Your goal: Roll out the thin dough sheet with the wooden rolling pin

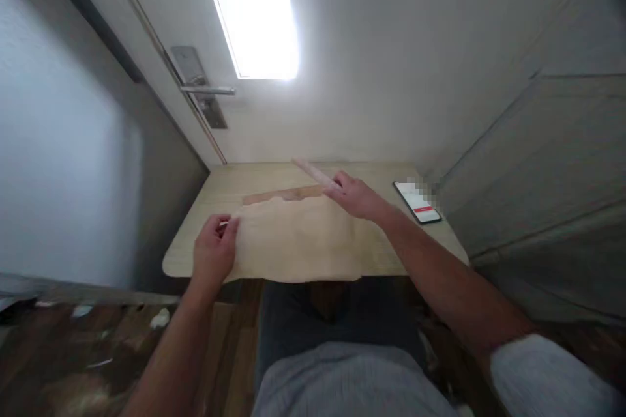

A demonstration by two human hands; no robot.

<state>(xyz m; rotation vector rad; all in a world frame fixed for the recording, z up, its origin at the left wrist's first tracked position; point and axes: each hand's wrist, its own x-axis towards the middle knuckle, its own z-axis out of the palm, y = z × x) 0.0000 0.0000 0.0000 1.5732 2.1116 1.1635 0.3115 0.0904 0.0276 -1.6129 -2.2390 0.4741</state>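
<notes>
A thin pale beige sheet (pixel 293 241), paper or cloth I cannot tell, lies across the small wooden table (pixel 205 195). Its front edge is wavy and hangs slightly over the table's front. At the sheet's upper left corner, my left hand (pixel 215 247) is closed with thumb and fingers pinching the edge. My right hand (pixel 355 195) is closed around one end of a narrow pale strip (pixel 313 172), raised above the table and slanting up to the left. Along the sheet's uneven far edge shows a flat brownish band (pixel 283 195); its kind is unclear.
A phone (pixel 417 202) with a lit screen lies at the table's right side. Behind the table stands a white door with a metal handle (pixel 208 90) and a bright window (pixel 254 13). Walls flank both sides. Scraps (pixel 160 318) litter the floor at lower left.
</notes>
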